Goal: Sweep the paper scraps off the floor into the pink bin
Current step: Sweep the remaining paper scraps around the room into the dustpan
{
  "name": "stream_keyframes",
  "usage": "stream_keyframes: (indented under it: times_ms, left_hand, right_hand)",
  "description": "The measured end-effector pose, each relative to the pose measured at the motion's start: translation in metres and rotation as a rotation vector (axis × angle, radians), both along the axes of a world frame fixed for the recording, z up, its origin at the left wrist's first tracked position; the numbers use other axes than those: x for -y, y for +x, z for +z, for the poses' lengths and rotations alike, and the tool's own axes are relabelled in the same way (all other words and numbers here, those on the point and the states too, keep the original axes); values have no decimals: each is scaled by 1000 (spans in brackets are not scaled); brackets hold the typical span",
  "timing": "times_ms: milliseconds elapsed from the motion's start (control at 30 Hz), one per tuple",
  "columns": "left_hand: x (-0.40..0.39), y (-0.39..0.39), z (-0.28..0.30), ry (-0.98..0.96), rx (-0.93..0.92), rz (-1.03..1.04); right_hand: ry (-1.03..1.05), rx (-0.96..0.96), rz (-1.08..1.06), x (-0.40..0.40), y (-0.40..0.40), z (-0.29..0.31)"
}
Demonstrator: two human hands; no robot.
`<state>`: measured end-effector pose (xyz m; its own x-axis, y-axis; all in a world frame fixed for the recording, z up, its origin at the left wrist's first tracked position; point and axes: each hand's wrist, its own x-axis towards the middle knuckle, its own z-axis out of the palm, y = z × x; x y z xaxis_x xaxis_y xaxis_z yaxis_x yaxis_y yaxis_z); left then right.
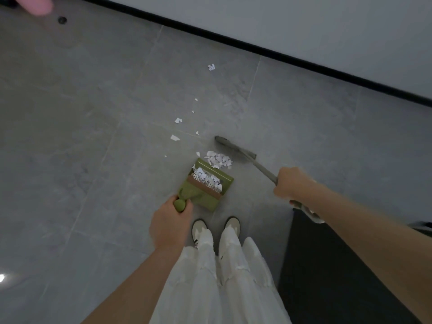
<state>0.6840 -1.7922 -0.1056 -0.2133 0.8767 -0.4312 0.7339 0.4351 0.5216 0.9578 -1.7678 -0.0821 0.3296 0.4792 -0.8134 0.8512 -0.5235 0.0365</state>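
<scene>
While the person stands with both cream shoes [216, 226] at the lower centre of the frame, the left hand [169, 224] curls its fingers round the stubby handle of the olive-green plastic dustpan [208, 185], and the right hand [291, 184] grips the grey shaft of the long-handled grey broom [236, 149] at centre right.

Procedure for the step in hand, as judged from this position:
1. Keep the dustpan lip flat against the grey tiled floor [93, 136] so that no scrap slides underneath.
2. Draw the broom head toward the lip in short, low strokes. A fast stroke would likely scatter the light paper.
3. Hold the pan level once it is loaded.

Contents: the dustpan holds a heap of white torn paper scraps against its toothed rear edge. A second pile of white scraps [218, 160] lies on the floor, touching the lip, between the pan and the broom head.

Farther up the frame, loose scraps [177, 120] trail across the tiles, and one crumpled piece [211, 67] lies near the black skirting board [280, 52].

The pink bin [35, 4] appears blurred at the upper left of the frame, well apart from the pan. Its contents cannot be seen.
</scene>
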Motion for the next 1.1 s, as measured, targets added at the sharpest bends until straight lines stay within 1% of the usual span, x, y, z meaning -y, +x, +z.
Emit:
stream_keyframes:
  times_ms: [100, 200, 533, 700, 800, 1100]
  left_hand:
    - [2, 0, -4, 10, -1, -16]
    - [3, 1, -6, 17, -8, -25]
    - [3, 5, -8, 6, -9, -12]
    - [4, 5, -5, -7, 3, -21]
    - [4, 2, -3, -8, 35, -19]
    - [-2, -8, 21, 52, 85, 4]
  right_hand:
    - [18, -50, -111, -5, 3, -3]
    - [7, -78, -149, -6, 5, -5]
    - [-92, -123, 6, 27, -13, -5]
    - [-130, -168, 14, 27, -22, 17]
    - [-111, -192, -45, 20, -24, 31]
    - [-49, -139, -149, 6, -21, 64]
